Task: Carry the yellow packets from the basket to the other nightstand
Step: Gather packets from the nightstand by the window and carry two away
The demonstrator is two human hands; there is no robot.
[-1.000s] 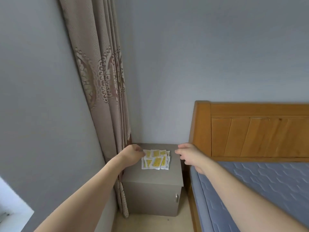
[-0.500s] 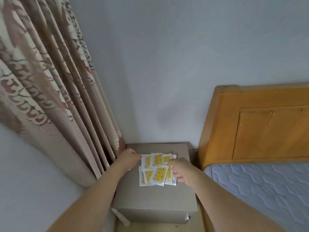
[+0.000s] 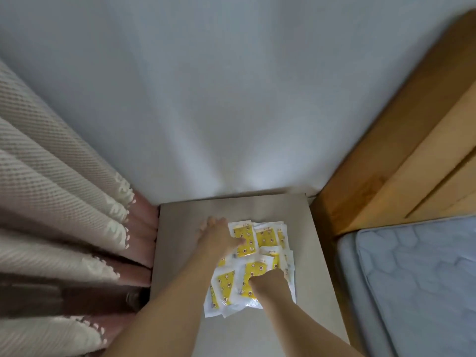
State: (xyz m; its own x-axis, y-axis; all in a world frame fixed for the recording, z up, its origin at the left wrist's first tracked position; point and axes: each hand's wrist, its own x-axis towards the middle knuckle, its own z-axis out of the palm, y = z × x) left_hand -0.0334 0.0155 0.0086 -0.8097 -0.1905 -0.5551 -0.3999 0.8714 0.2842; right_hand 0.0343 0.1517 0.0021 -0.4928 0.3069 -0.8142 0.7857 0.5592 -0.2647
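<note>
Yellow packets (image 3: pixel 253 256) heaped on grey nightstand (image 3: pixel 304 292) top, toward its centre. Left hand (image 3: pixel 219 240) on heap's far left edge, fingers spread flat. Right hand (image 3: pixel 269 282) on heap's near right; finger state unclear, blurred.

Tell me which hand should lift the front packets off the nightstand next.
Right, probably. The right hand already rests on the front yellow packets; the left hand lies farther back.

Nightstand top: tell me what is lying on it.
On the nightstand lies a loose overlapping pile of yellow packets. The left hand and right hand rest on the pile, hiding the packets beneath them, so no count is possible.
</note>
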